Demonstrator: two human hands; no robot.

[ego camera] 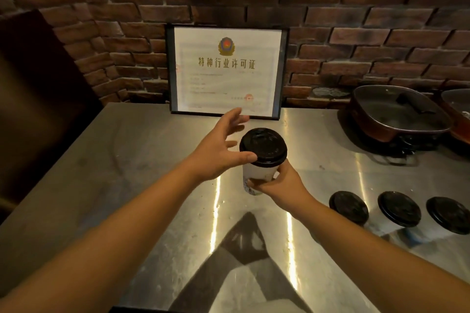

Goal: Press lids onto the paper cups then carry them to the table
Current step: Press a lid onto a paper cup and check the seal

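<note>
Brushed steel is forming the top of the desk (142,185), which is reflecting streaks of overhead light and standing against a dark red brick wall (356,33). A person's right hand (279,183) is wrapping its grip around the lower body of a white paper cup (255,176), holding it upright near the middle of the desk; whether the cup's base is touching the steel cannot be told. A round black plastic lid (263,147) is sitting on the cup's rim. The left hand (218,147) is hovering just beside the cup with its grip spread open, fingers fanned out, and its thumb tip is touching the near-left edge of the lid.

To the right, three more lidded paper cups are standing in a row on the desk: one (349,207) nearest the right hand, one (398,208) in the middle, one (447,215) at the frame's edge. Only their black lids are showing clearly.

Behind the held cup, a black-framed certificate (226,71) with gold Chinese characters is leaning against the wall. At the far right, a dark copper-coloured electric pan (396,114) is sitting on the desk.
</note>
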